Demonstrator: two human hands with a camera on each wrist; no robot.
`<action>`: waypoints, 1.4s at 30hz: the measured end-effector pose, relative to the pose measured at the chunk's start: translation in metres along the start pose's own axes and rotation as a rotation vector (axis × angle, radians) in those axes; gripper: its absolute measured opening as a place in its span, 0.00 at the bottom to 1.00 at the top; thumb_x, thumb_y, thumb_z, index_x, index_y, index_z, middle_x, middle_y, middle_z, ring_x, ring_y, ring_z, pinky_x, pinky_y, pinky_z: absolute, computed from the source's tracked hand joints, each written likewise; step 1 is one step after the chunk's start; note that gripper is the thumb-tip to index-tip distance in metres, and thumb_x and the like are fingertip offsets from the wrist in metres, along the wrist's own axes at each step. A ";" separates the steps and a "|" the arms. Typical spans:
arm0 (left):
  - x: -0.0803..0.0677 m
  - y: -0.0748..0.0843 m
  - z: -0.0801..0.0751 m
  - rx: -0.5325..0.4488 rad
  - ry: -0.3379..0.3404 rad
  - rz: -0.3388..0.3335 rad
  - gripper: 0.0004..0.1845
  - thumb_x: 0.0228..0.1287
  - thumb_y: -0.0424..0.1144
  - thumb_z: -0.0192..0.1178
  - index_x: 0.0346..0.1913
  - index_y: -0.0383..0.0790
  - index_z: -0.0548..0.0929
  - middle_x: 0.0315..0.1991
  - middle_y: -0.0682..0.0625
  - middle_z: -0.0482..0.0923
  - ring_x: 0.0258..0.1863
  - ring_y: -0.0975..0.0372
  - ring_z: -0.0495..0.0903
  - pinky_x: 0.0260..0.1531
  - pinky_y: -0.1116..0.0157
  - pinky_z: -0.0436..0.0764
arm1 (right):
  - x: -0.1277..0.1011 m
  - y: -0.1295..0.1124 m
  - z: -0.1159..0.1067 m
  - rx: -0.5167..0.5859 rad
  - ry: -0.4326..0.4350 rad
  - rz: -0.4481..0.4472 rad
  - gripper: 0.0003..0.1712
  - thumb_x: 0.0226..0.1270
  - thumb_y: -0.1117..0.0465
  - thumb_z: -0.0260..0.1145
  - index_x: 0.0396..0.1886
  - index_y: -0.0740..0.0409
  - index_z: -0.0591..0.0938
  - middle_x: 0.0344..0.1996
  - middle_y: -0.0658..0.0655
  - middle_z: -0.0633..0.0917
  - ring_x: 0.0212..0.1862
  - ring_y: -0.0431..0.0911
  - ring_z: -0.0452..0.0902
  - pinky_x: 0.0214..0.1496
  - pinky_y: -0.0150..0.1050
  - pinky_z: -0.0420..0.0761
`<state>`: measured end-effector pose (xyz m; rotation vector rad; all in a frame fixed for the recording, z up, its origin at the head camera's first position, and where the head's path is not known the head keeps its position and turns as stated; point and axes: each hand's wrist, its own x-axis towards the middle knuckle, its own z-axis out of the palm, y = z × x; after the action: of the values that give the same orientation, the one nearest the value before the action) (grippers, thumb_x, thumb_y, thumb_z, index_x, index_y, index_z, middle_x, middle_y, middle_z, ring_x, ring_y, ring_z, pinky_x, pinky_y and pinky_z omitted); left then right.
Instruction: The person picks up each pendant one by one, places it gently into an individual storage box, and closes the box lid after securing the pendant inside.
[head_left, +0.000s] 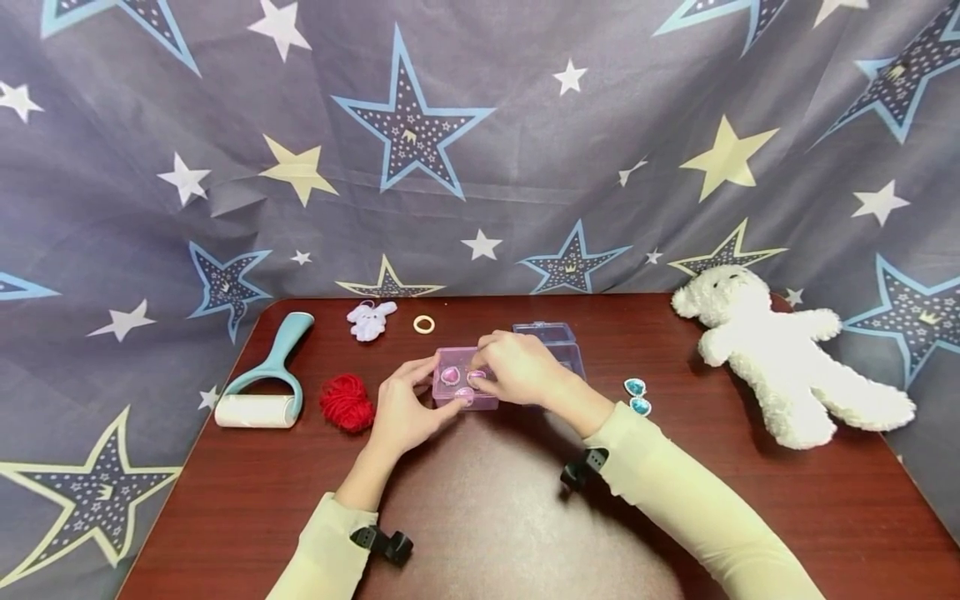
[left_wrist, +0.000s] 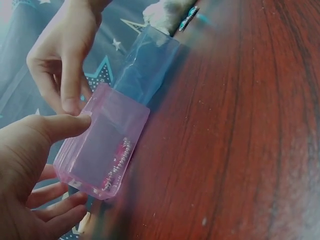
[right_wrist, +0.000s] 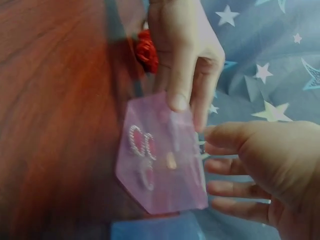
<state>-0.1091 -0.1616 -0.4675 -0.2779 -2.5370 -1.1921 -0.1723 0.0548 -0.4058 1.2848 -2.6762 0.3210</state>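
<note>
My left hand (head_left: 405, 410) grips the left end of a see-through pink plastic box (left_wrist: 107, 145), thumb along its near edge and fingers at the far side. Several pink gems with beaded silver rims (right_wrist: 136, 140) lie on the box's bottom. Over the box's right half reaches my right hand (head_left: 521, 367), its fingertips right at the top edge, overlapping one gem in the head view. In the right wrist view its thumb and fingers are apart, with nothing seen between them. Right beside stands a see-through blue box (head_left: 568, 354), its lid raised, partly hidden by the right hand.
Two teal gems (head_left: 637, 397) lie right of the boxes, before a large white plush toy (head_left: 780, 358). Leftward are a red yarn ball (head_left: 347, 402) and a blue-handled lint roller (head_left: 266, 375). A small white plush (head_left: 371, 321) and a pale ring (head_left: 423, 324) lie behind.
</note>
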 end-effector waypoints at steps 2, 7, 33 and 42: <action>0.000 0.000 0.000 0.032 0.020 0.015 0.44 0.44 0.47 0.88 0.65 0.32 0.85 0.58 0.38 0.87 0.49 0.49 0.91 0.50 0.52 0.90 | -0.001 0.005 -0.005 0.015 0.044 0.005 0.09 0.69 0.50 0.75 0.43 0.46 0.95 0.39 0.48 0.90 0.39 0.44 0.85 0.38 0.44 0.88; 0.002 0.004 0.001 0.125 0.069 0.028 0.44 0.42 0.51 0.88 0.65 0.37 0.86 0.60 0.41 0.87 0.58 0.46 0.86 0.58 0.46 0.85 | -0.006 0.023 -0.021 0.044 0.150 0.038 0.11 0.71 0.51 0.73 0.48 0.45 0.94 0.42 0.48 0.92 0.44 0.45 0.89 0.42 0.46 0.89; 0.024 0.066 0.052 0.273 -0.122 0.149 0.45 0.51 0.58 0.82 0.70 0.40 0.82 0.61 0.43 0.88 0.63 0.49 0.83 0.61 0.47 0.84 | -0.099 0.108 -0.059 0.080 0.232 0.231 0.10 0.69 0.62 0.73 0.47 0.59 0.93 0.41 0.57 0.93 0.39 0.52 0.89 0.44 0.51 0.85; 0.026 0.072 0.068 0.375 -0.182 0.140 0.46 0.51 0.61 0.81 0.70 0.40 0.82 0.60 0.43 0.88 0.72 0.49 0.78 0.78 0.46 0.69 | -0.138 0.121 -0.041 0.079 0.177 0.283 0.10 0.68 0.63 0.72 0.47 0.59 0.93 0.41 0.58 0.93 0.46 0.55 0.90 0.50 0.55 0.86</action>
<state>-0.1254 -0.0622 -0.4477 -0.4792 -2.7772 -0.6473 -0.1794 0.2429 -0.4138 0.8464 -2.7117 0.5522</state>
